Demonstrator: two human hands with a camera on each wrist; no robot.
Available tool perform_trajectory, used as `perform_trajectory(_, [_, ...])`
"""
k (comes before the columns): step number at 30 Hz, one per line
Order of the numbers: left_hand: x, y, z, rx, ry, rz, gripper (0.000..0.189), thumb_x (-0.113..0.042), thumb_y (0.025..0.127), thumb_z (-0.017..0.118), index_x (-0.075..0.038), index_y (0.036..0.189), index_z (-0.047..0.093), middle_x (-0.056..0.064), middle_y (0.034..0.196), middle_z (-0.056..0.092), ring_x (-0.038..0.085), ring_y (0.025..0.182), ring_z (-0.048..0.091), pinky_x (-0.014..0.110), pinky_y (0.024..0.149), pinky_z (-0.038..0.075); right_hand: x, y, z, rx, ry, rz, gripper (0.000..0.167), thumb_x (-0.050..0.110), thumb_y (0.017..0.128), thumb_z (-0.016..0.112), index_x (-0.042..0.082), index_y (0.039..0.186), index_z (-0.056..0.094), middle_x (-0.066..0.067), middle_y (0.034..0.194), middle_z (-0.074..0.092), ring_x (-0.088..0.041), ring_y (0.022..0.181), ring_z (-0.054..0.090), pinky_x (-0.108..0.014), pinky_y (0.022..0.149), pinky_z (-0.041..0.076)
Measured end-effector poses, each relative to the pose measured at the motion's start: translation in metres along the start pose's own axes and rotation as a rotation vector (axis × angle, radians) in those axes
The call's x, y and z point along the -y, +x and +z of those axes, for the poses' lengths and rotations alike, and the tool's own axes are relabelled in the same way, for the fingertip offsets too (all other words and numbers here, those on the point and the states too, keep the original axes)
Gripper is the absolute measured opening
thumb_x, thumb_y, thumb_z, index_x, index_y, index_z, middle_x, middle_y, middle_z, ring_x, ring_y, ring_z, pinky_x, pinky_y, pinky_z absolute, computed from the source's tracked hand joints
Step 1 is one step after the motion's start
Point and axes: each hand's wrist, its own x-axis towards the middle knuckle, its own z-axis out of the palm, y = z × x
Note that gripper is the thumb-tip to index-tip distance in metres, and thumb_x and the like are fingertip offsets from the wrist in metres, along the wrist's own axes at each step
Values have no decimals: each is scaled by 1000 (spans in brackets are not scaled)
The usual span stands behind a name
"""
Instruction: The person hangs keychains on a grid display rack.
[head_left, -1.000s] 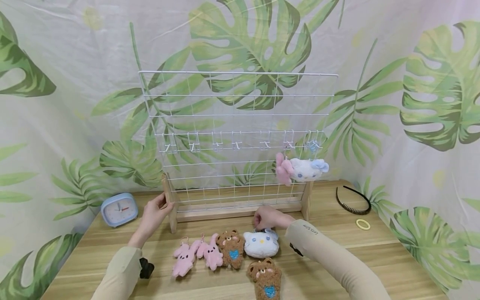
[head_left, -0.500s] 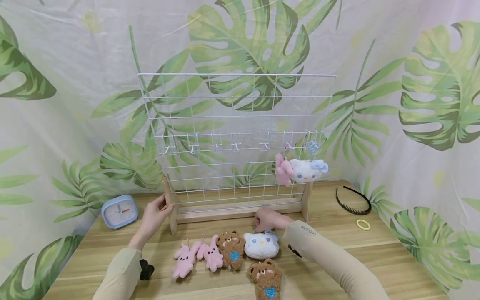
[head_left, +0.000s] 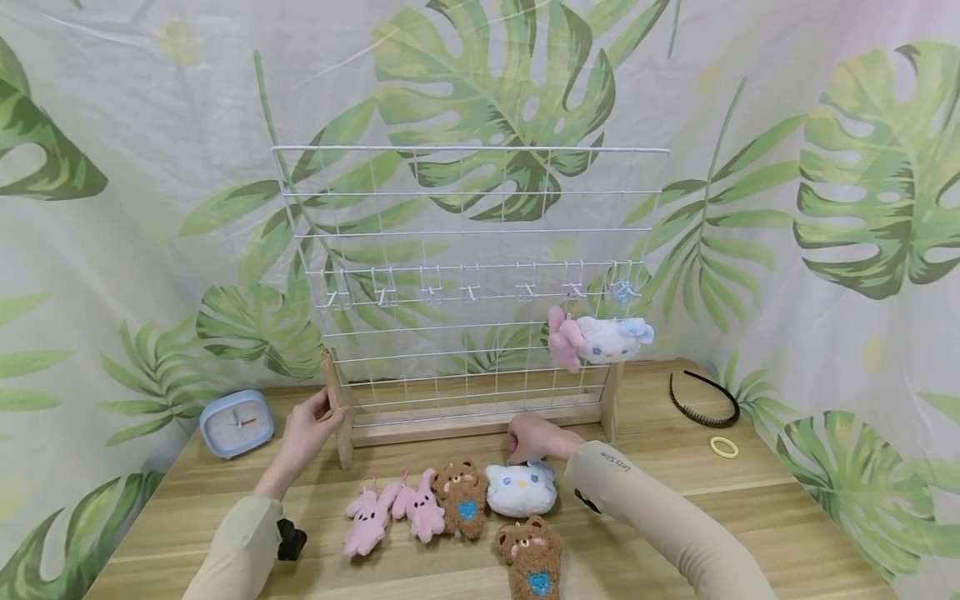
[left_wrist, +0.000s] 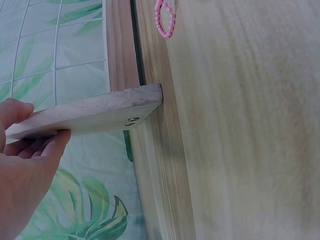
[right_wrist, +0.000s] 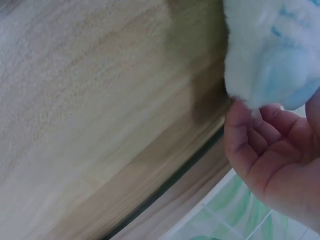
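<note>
The person's right hand (head_left: pixel 534 435) has its fingers curled at the upper edge of a white cat toy (head_left: pixel 521 492), seemingly pinching it; the fingertips are partly hidden, so whether they have a loop cannot be told. The left hand (head_left: pixel 303 429) grips the wooden leg (left_wrist: pixel 100 112) of the rack (head_left: pixel 465 267), thumb on one face and fingers on the other. The cat toy lies on the table (head_left: pixel 750 500) just in front of the rack, face up, ears toward the rack and chin toward the person; its long axis runs left to right. To its left lie a brown bear (head_left: pixel 460 500) and two pink rabbits (head_left: pixel 367 523); a second bear (head_left: pixel 529 557) lies nearer the person

Two of the seven hooks (head_left: pixel 528 288), those at the right end, bear a pink toy (head_left: pixel 564 340) and a hanging white cat (head_left: pixel 603 340). Judged by that, two toys are up and five are left on the table. Farther out, a blue clock (head_left: pixel 237 423) stands at the left; a black headband (head_left: pixel 705 420) and a yellow ring (head_left: pixel 712 445) lie at the right
</note>
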Motion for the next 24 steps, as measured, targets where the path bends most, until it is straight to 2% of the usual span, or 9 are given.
perform_trajectory(3, [-1,0,0,4,-4,1,60,-18,103,53,12,150,31,36,147,42,46,138,44,50,109,44,0,-2,-5,0,2,-28,34,6,87,69,15,58,52,6,52,39,-8,48,33,-20,47,27])
perform_trajectory(6, [0,0,0,0,-2,4,59,-17,103,53,12,149,32,35,147,43,46,137,44,49,108,44,0,-5,-11,-7,2,-53,29,8,88,69,14,62,58,7,55,43,-7,51,35,-18,48,29])
perform_trajectory(9, [1,0,0,-2,7,10,59,-17,103,53,12,149,33,35,146,44,46,137,45,49,107,45,0,-11,-19,-22,26,-88,19,8,90,69,9,71,67,7,60,51,-4,53,42,-15,49,34])
perform_trajectory(13, [2,-1,1,-2,8,16,59,-18,102,54,12,149,33,36,146,44,47,136,45,49,107,45,0,-20,-30,-38,102,-106,10,8,91,69,5,81,71,0,69,64,-4,56,53,-14,51,43])
perform_trajectory(17, [2,0,1,-5,7,24,59,-18,103,53,13,148,33,36,145,44,47,136,45,49,107,45,3,-30,-41,-74,139,-110,7,11,91,70,7,85,72,-6,77,72,-14,62,64,-14,54,48])
perform_trajectory(21, [1,-1,1,-5,11,23,59,-18,103,53,13,149,32,36,146,43,47,136,45,49,107,45,5,-40,-50,-112,122,-166,8,11,91,71,5,87,74,-11,78,75,-26,68,70,-13,55,50])
perform_trajectory(24, [0,-1,1,-5,9,18,59,-17,103,53,13,149,32,36,146,43,46,137,45,49,107,45,7,-48,-55,-129,104,-194,8,12,91,71,5,88,75,-11,78,75,-26,67,70,-12,54,49])
